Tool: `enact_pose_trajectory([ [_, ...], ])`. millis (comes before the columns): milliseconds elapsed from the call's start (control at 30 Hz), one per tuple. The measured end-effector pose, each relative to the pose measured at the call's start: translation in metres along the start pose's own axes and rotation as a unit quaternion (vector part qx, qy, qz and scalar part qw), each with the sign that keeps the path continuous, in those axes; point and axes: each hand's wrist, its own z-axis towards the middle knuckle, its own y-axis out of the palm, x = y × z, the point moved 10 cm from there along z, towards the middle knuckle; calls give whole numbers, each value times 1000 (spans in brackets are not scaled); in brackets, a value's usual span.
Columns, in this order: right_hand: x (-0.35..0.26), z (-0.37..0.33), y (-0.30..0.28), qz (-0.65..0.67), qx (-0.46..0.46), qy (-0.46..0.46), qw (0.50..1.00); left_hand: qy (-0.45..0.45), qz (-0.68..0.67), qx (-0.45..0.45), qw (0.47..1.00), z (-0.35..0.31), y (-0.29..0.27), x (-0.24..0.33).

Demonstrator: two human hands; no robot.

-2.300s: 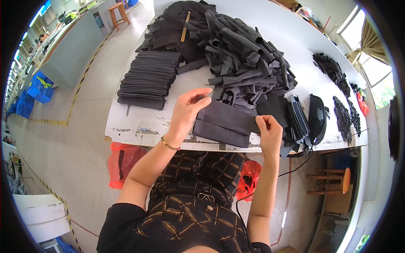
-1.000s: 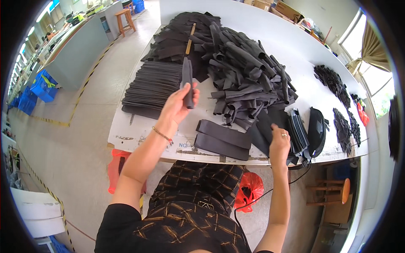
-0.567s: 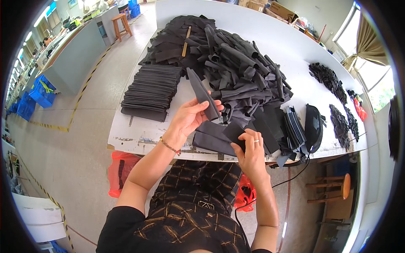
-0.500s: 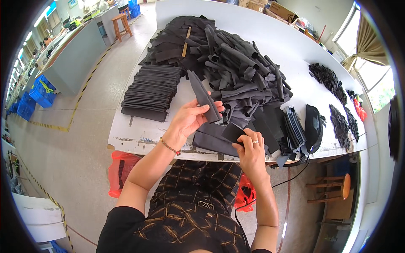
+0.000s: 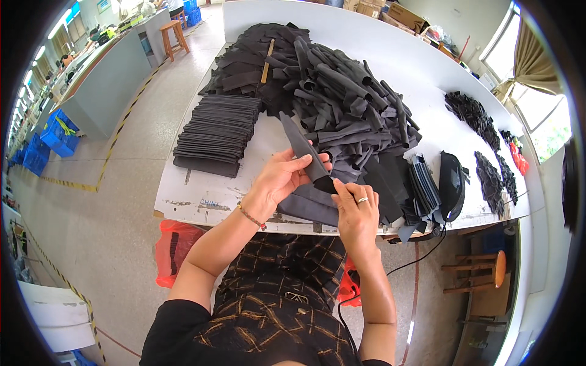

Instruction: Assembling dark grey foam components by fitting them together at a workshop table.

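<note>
My left hand (image 5: 281, 177) is closed around a dark grey fabric sleeve (image 5: 300, 145), its narrow end pointing up and away. Between the fingers of my right hand (image 5: 357, 216) is a flat black panel (image 5: 326, 184), whose far end meets the sleeve's near end; I cannot tell how far it goes inside. Under my hands, flat dark fabric pieces (image 5: 305, 207) lie at the table's front edge. A neat row of folded dark sleeves (image 5: 217, 131) stands to the left. Beyond my hands spreads a heap of loose dark sleeves (image 5: 351, 91).
On the right stand a stack of black panels (image 5: 423, 186) and a rounded black object (image 5: 452, 186) with a cord. Small black piles (image 5: 488, 177) lie farther right on the white table (image 5: 201, 204). A yellowish strip (image 5: 267, 61) rests on the heap. Red bags (image 5: 174, 253) sit below.
My right hand has raised the black panel up and left to the sleeve's near end. The left hand has shifted slightly right and nearer with the sleeve.
</note>
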Motion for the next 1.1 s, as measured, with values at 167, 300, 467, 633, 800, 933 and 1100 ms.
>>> enact_pose_trajectory([
  [167, 8, 1, -6, -42, 25, -7, 999, -6, 12, -11, 1000, -3, 6, -5],
  [300, -4, 5, 0, -73, 33, -22, 997, 59, 34, -4, 998, -17, 13, 5],
  [467, -4, 4, 6, -15, 45, 17, 999, 114, 90, 23, 989, -32, 29, 2],
  [633, -19, -2, 17, 117, 60, 36, 991, 176, 49, -45, 982, -30, 39, 2],
  [800, -11, -20, 33, 107, 44, 42, 992, 173, 29, -38, 984, -24, 34, -26],
  [933, -17, -7, 34, 118, 9, 31, 992, 167, 1, 13, 986, -29, 26, -20],
  [1100, -4, -17, 22, 101, -5, 42, 994, 223, 11, -23, 975, -29, 33, -7],
])
